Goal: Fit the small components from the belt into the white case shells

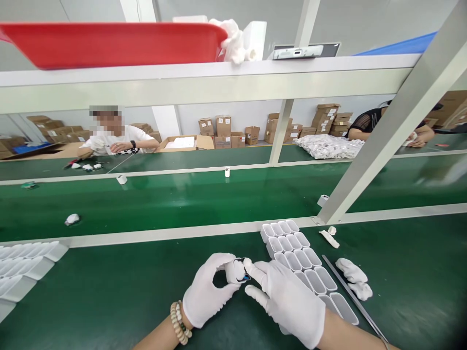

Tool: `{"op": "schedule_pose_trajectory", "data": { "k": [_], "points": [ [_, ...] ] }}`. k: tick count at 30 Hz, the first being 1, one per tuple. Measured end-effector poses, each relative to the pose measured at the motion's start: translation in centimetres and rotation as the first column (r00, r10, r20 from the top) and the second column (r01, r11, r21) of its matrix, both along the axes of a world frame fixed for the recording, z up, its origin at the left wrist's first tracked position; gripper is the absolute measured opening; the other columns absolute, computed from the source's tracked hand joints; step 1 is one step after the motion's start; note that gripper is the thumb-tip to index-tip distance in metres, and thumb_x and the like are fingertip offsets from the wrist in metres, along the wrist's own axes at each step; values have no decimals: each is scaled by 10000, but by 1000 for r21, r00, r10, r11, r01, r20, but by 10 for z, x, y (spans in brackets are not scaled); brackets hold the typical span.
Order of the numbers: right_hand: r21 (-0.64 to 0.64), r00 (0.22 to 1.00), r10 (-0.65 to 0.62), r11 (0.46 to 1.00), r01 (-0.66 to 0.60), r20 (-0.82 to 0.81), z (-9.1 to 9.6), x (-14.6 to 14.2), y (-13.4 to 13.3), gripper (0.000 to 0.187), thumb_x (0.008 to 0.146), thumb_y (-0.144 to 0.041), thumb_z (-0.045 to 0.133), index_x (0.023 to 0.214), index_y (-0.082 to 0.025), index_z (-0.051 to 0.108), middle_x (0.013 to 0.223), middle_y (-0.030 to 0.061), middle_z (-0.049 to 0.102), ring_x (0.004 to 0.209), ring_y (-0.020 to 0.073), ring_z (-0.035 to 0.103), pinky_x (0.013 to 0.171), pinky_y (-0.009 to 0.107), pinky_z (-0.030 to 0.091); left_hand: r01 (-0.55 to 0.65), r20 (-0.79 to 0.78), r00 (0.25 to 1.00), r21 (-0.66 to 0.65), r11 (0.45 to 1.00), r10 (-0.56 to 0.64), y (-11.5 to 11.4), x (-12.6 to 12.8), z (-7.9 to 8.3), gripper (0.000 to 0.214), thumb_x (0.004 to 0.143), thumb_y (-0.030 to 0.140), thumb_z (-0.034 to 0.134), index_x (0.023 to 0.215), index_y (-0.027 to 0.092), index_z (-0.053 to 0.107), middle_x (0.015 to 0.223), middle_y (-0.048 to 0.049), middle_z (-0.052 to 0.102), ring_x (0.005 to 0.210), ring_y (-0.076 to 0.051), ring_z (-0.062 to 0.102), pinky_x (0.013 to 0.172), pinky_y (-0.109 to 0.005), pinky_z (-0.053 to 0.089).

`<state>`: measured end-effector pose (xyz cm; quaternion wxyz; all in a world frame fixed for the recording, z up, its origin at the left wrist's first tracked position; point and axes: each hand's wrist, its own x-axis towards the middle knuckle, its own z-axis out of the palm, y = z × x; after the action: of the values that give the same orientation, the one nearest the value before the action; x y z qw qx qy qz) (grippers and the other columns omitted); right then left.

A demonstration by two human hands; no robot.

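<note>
My left hand (210,290), in a white glove, grips a small white plastic housing (233,271) between thumb and fingers over the green bench. The housing's right end shows a dark edge and a bit of blue; the inside is too small to make out. My right hand (282,297), also gloved, is at that end. Its index fingertip touches the housing, while the thumb stays apart below. Beside and partly behind my right hand stand rows of white open oval cups (304,257), some hidden by the hand.
More white cups (29,262) stand at left. A metal strip (352,296) and crumpled white gloves (353,278) lie at right. Beyond the rail runs a green belt (189,194) with scattered white parts. A slanted post (394,116) and overhead shelf (182,87) cross the view; two people sit opposite.
</note>
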<state>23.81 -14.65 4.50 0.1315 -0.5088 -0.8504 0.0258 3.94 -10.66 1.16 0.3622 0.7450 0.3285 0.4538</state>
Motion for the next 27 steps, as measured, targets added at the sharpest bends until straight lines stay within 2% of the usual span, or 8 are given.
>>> {"op": "schedule_pose_trajectory", "data": {
  "k": [4, 9, 12, 17, 19, 21, 24, 27],
  "points": [
    [41, 999, 25, 999, -27, 39, -2, -2, 0, 193, 893, -211, 548, 1079, -181, 588, 840, 61, 686, 629, 227, 638, 548, 345, 455, -10, -30, 1000, 27, 1000, 11, 0, -1, 0, 402, 785, 114, 662, 1156, 244, 578, 1154, -64, 667, 988, -217, 699, 885, -381, 602],
    [118, 998, 40, 992, -44, 43, -2, -6, -3, 179, 870, -217, 566, 1042, -174, 548, 787, 34, 666, 575, 208, 615, 515, 328, 422, -46, -86, 995, 137, 990, 58, 0, -2, 1, 345, 802, 141, 673, 1119, 249, 593, 1121, -59, 678, 1000, -221, 690, 916, -402, 583],
    [102, 998, 42, 994, -48, 55, -3, -8, -6, 191, 867, -210, 563, 1051, -171, 533, 791, 28, 659, 584, 209, 609, 523, 326, 406, -39, -99, 993, 185, 982, 58, 0, -4, 0, 328, 810, 158, 678, 1113, 249, 592, 1111, -65, 682, 1006, -225, 686, 908, -403, 582],
    [-107, 997, 39, 994, -31, 70, -2, -10, -7, 202, 898, -231, 526, 1078, -148, 568, 848, 65, 663, 659, 242, 620, 590, 349, 421, -15, -131, 990, 237, 971, 47, -4, -6, -1, 328, 819, 146, 665, 1120, 251, 584, 1102, -74, 679, 1004, -224, 681, 891, -384, 581],
    [-229, 999, 17, 973, -9, 34, -3, -11, -4, 223, 903, -262, 527, 1077, -142, 599, 892, 90, 671, 716, 256, 634, 641, 360, 444, -22, -125, 991, 252, 967, 55, -7, -5, -1, 315, 830, 125, 633, 1114, 252, 580, 1060, -64, 681, 951, -206, 688, 846, -352, 589],
    [-349, 999, -18, 937, 2, -44, -5, -11, 0, 194, 915, -283, 519, 1023, -177, 640, 912, 74, 677, 756, 233, 649, 681, 332, 464, -23, -118, 992, 246, 969, 53, -9, -3, -2, 317, 856, 104, 580, 1135, 254, 566, 961, -38, 681, 827, -167, 688, 772, -308, 594],
    [-459, 984, -126, 887, 54, -129, -8, -11, 6, 217, 939, -306, 478, 993, -213, 667, 923, 56, 680, 780, 206, 669, 689, 292, 477, -40, -124, 990, 177, 983, 63, -9, 1, -5, 355, 883, 110, 523, 1209, 249, 531, 834, -3, 645, 692, -133, 652, 721, -294, 591],
    [-485, 972, -202, 866, 122, -117, -11, -11, 5, 264, 912, -303, 496, 1070, -183, 671, 939, 101, 685, 786, 247, 673, 702, 337, 490, -51, -185, 981, 35, 998, 56, -7, 4, -5, 378, 837, 151, 581, 1205, 225, 535, 912, -31, 632, 695, -142, 642, 692, -308, 598]
  ]
}}
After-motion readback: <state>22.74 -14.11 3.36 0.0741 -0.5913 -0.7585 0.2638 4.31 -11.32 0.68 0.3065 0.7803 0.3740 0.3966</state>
